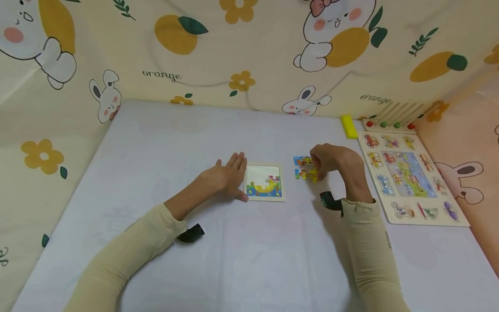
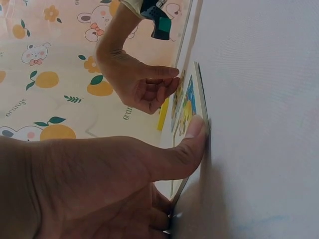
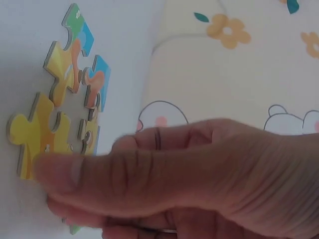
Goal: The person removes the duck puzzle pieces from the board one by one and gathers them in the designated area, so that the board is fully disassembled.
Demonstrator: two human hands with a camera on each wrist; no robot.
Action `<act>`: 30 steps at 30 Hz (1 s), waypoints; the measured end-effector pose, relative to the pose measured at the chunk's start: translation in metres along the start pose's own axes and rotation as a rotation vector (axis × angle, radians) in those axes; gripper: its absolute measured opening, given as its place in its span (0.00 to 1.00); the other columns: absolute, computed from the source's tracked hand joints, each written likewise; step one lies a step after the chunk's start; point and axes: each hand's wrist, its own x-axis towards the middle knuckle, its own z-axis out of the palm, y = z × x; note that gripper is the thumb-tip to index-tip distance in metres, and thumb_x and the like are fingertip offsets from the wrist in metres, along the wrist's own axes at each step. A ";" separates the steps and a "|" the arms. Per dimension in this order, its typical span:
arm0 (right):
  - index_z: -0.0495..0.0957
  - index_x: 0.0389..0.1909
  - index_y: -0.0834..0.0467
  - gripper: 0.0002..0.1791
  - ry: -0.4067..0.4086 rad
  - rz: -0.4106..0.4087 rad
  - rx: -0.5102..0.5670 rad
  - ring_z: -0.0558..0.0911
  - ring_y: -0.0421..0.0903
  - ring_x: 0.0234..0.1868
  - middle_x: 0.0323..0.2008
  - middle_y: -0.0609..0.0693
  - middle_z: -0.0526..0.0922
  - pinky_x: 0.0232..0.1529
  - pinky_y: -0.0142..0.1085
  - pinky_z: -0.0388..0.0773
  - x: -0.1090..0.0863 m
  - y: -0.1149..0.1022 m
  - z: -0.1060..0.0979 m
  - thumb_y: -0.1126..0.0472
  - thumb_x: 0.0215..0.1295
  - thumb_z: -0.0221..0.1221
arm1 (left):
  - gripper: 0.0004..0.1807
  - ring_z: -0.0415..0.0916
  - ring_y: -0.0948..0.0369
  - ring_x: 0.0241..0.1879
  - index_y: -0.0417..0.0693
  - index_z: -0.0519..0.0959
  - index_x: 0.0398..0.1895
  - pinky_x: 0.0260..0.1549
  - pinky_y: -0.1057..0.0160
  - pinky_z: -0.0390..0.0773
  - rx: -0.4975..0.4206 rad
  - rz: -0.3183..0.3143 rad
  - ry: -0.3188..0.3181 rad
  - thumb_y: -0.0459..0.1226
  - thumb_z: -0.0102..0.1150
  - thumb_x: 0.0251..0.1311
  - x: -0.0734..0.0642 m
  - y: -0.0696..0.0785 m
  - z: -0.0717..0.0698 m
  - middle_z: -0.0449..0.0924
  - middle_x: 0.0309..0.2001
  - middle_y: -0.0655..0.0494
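Note:
In the head view, my left hand (image 1: 226,175) rests along the left side of a small puzzle tray (image 1: 283,186), fingers straight and thumb at the near left corner. The left wrist view shows that thumb (image 2: 192,144) against the tray's edge. Colourful pieces fill the tray's lower part and right side; its upper left is bare white. My right hand (image 1: 331,160) is over loose jigsaw pieces (image 1: 301,161) right of the tray, fingers loosely bent with a gap to the thumb. In the right wrist view, the thumb overlaps a yellow puzzle piece (image 3: 37,132).
A large wooden picture board (image 1: 374,182) lies at the right, with a strip of sticks and coloured beads (image 1: 390,125) at its far end. Near its far left corner is a yellow block (image 1: 348,126). Printed cloth (image 1: 210,65) hangs behind the white table (image 1: 249,260).

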 end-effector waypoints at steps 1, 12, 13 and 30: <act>0.73 0.28 0.58 0.19 -0.003 -0.001 0.007 0.73 0.47 0.34 0.26 0.48 0.70 0.35 0.39 0.66 0.000 0.000 0.001 0.66 0.53 0.77 | 0.64 0.25 0.47 0.86 0.37 0.33 0.85 0.81 0.35 0.48 -0.003 0.001 0.001 0.62 0.62 0.66 -0.001 0.000 0.001 0.23 0.86 0.42; 0.74 0.35 0.60 0.12 0.060 -0.104 0.041 0.75 0.47 0.34 0.29 0.50 0.73 0.36 0.39 0.68 -0.012 -0.005 -0.008 0.67 0.62 0.70 | 0.64 0.26 0.47 0.86 0.37 0.33 0.85 0.81 0.34 0.49 0.027 0.006 0.012 0.63 0.61 0.67 0.000 0.000 0.003 0.24 0.86 0.41; 0.74 0.37 0.60 0.11 0.084 -0.127 0.051 0.75 0.47 0.34 0.30 0.51 0.74 0.37 0.39 0.69 -0.014 -0.008 -0.011 0.67 0.64 0.69 | 0.64 0.26 0.47 0.87 0.37 0.34 0.85 0.81 0.34 0.49 0.029 0.004 0.015 0.63 0.61 0.67 0.000 -0.001 0.003 0.24 0.86 0.42; 0.80 0.59 0.61 0.21 0.104 -0.406 -0.007 0.82 0.50 0.47 0.48 0.54 0.84 0.53 0.43 0.84 -0.005 -0.076 0.017 0.64 0.66 0.71 | 0.64 0.25 0.46 0.86 0.37 0.33 0.84 0.81 0.35 0.49 0.035 0.003 -0.004 0.64 0.59 0.67 0.001 0.000 -0.001 0.23 0.85 0.41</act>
